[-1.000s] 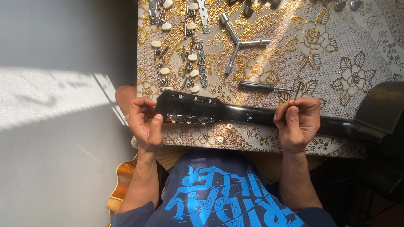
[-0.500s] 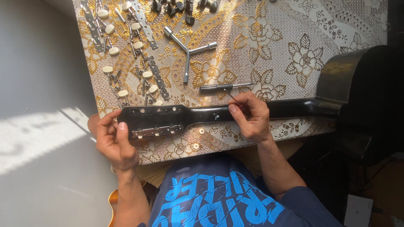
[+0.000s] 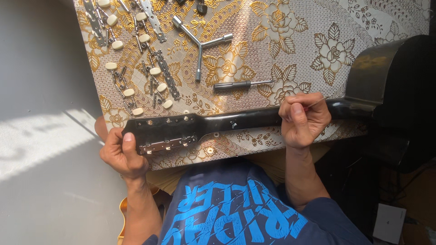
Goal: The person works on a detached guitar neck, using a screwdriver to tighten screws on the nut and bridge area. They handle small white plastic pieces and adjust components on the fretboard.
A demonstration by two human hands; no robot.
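We now steady the glossy black guitar neck point(image 3: 254, 119) on the floral gold surface point(image 3: 295, 45), left hand point(image 3: 121, 154) still gripping its headstock, while our right hand point(image 3: 302, 119) has closed around it, pinching a thin metal pin point(image 3: 316, 101).

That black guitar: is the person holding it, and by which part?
Yes. The left hand grips the end of the guitar's headstock; the right hand wraps the neck, pinching something thin I cannot identify.

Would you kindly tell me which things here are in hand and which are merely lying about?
In hand:
- black guitar neck, held at the headstock by the left hand
- thin wire-like piece, pinched in the right hand

Lying about:
- three-armed socket wrench
- small screwdriver
- loose tuning pegs
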